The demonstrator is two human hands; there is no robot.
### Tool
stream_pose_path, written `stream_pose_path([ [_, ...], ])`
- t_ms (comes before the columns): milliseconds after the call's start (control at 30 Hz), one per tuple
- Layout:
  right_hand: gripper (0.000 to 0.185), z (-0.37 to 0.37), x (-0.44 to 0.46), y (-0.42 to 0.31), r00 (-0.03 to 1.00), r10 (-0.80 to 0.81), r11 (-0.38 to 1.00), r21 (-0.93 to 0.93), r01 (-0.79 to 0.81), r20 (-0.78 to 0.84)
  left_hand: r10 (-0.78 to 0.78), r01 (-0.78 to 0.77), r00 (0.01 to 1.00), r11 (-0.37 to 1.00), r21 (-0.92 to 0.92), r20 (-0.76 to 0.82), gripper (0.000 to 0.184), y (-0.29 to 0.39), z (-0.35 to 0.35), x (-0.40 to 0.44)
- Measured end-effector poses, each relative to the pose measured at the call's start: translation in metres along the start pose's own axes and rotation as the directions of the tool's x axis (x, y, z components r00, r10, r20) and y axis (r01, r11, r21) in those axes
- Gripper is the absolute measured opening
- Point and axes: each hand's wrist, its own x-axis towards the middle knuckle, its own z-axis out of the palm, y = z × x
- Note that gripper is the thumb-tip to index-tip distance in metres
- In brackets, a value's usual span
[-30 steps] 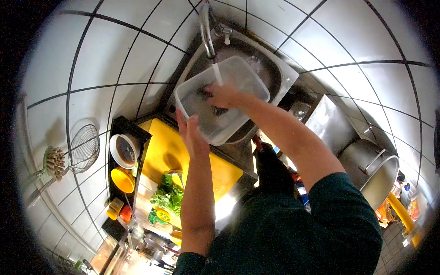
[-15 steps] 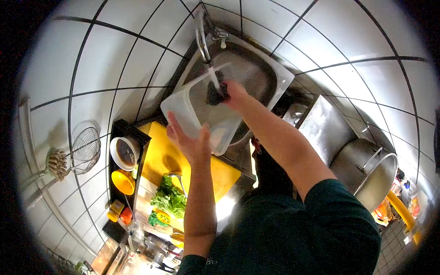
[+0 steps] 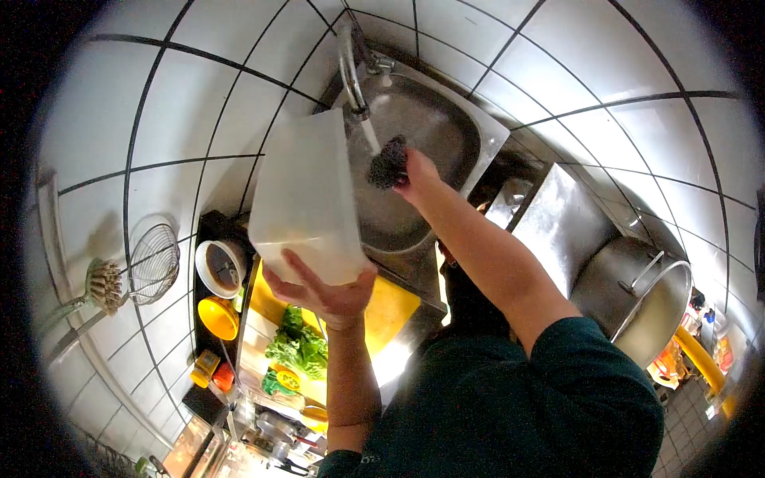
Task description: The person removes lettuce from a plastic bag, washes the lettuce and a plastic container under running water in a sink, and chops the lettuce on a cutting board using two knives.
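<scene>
My left hand [image 3: 325, 295], fingers spread, supports the underside of a translucent plastic container [image 3: 307, 195], which is tipped on its side at the left of the metal sink [image 3: 458, 139]. A dark scouring pad [image 3: 388, 162] is gripped in my right hand [image 3: 418, 174] over the basin. Water runs from the curved faucet [image 3: 351, 72] down beside the pad. The container's opening faces the basin, and its inside is hidden from view.
A yellow cutting board [image 3: 390, 311] and leafy greens [image 3: 297, 346] lie below the container. At left are a white bowl [image 3: 221, 268], a yellow bowl [image 3: 218, 318], a wire strainer [image 3: 154, 263] and a brush [image 3: 103, 287]. A large pot [image 3: 637, 295] stands at right.
The container has moved left and tipped from lying open under the water onto its side. My right hand has come out of it with the pad, now in plain view.
</scene>
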Motion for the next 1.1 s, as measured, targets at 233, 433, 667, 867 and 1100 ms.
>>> stream_pose_path([
  [233, 0.030, 0.028, 0.001, -0.011, 0.987, -0.107, 0.987, -0.106, 0.120, 0.120, -0.475, 0.566, 0.805, 0.432, -0.703, 0.356, 0.094, -0.011, 0.044, -0.011],
  [433, 0.026, 0.043, 0.054, -0.012, 0.797, -0.383, 0.188, -0.806, 0.562, 0.467, -0.454, 0.728, 0.488, -0.259, -0.635, 0.745, 0.087, -0.012, 0.102, -0.027],
  [667, 0.033, 0.021, 0.062, 0.025, 0.609, -0.071, -0.354, -0.590, 0.725, 0.790, -0.207, 0.675, 0.288, -0.648, -0.352, 0.935, 0.067, -0.044, 0.198, -0.074],
  [867, 0.041, -0.010, 0.149, 0.022, 0.728, -0.138, -0.480, -0.688, 0.544, 0.672, -0.242, 0.714, 0.258, -0.604, -0.353, 0.935, 0.042, -0.031, 0.195, -0.081],
  [1100, 0.049, 0.016, 0.113, 0.044, 0.862, -0.070, -0.469, -0.779, 0.416, 0.503, -0.213, 0.756, 0.146, -0.605, -0.248, 0.966, 0.034, -0.045, 0.248, -0.086],
])
